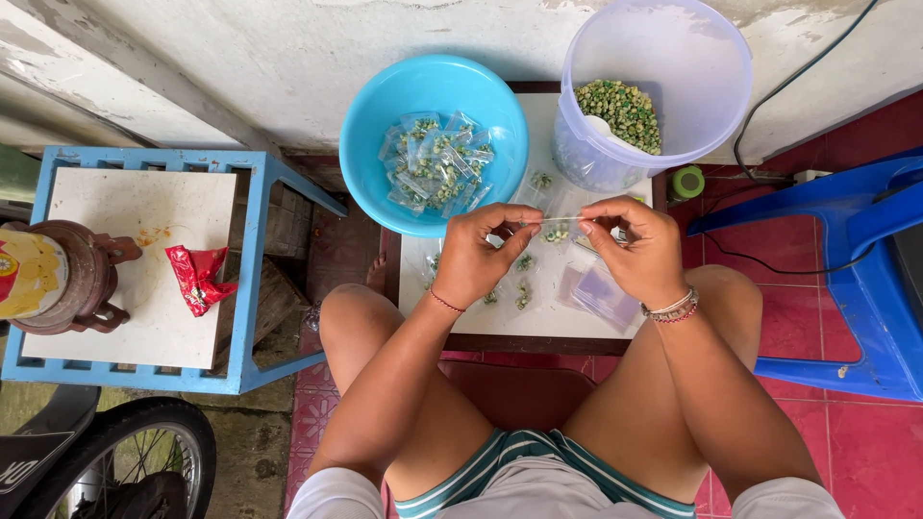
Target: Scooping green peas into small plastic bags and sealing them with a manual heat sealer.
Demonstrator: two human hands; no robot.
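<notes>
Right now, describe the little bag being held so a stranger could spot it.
Start at the blue bowl; just below it, over the white tabletop, the left hand and right hand pinch a small clear bag of green peas. Unlike the others, it is lifted.

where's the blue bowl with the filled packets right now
The blue bowl sits at the small table's far left corner, beside the clear tub, beyond the left hand.

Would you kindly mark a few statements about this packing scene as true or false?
1. Both hands, the left hand and the right hand, hold one small clear packet. True.
2. The blue bowl is empty. False: it holds filled packets.
3. The clear tub contains green peas. True.
4. A red wrapper lies in the bowl. False: it lies on the blue side table.
</notes>
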